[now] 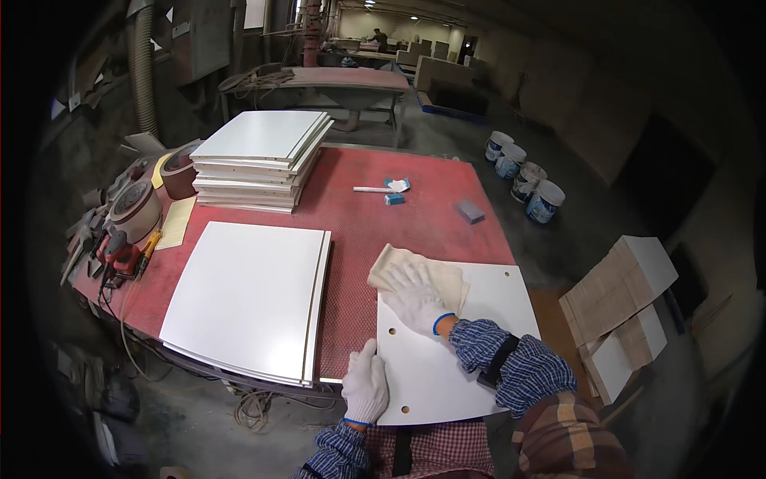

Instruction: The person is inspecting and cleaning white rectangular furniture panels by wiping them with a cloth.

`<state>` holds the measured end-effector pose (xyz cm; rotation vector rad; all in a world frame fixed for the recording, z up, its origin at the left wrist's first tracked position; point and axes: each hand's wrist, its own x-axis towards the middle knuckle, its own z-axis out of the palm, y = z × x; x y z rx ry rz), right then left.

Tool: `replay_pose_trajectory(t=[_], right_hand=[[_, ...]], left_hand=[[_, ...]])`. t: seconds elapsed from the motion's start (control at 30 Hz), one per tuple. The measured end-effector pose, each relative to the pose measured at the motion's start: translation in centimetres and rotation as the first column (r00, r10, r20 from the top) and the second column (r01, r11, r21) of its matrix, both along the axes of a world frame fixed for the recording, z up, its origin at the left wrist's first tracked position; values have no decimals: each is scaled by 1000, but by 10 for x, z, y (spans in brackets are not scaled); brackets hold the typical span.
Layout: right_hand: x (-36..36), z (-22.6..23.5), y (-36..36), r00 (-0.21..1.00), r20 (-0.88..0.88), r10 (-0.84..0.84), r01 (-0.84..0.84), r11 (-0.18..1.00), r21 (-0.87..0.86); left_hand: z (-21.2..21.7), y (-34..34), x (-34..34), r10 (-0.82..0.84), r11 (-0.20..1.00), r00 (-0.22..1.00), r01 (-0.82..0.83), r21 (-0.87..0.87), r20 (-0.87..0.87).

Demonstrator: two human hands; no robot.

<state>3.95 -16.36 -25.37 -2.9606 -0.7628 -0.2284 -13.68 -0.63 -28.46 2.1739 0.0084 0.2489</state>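
Observation:
A white panel [447, 351] with several small round holes lies in front of me at the near right of the red table. My left hand [365, 385], in a white knit glove, is closed on the panel's left edge near its front corner. On the panel's far left part my gloved right hand [416, 298] lies flat, fingers stretched over a cream cloth [391, 259]. The cloth is bunched beneath that hand and hangs slightly past the panel's edge. Left of the panel is a low stack of white panels [243, 291].
A taller panel stack [259, 140] stands behind on the red table [359, 231]. Abrasive rolls [134, 209] and a red sander [121, 255] crowd the left side. A grey block [469, 211] lies far right. Buckets [545, 201] and stacked boards [614, 287] stand right of the table.

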Motion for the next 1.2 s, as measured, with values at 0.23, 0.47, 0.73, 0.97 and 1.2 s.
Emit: replay_pose_trajectory(t=[0.23, 0.47, 0.73, 0.97, 1.2], right_hand=[[-189, 24, 27, 950, -77, 304, -296, 950, 96], [-216, 26, -126, 999, -28, 37, -40, 995, -92], [-221, 3, -130, 943, -11, -332, 332, 943, -4], [-248, -1, 13, 976, 3, 217, -212, 952, 222], [-236, 8, -154, 980, -13, -199, 199, 979, 35]], left_hand=[[-14, 33, -17, 355, 905, 904, -267, -332, 240], [19, 44, -53, -123, 581, 943, -185, -792, -310], [0, 43, -65, -215, 759, 929, -35, -650, -301], [16, 43, -60, -132, 439, 857, -400, -805, -498], [15, 52, -50, -312, 690, 865, -78, -720, -393]])
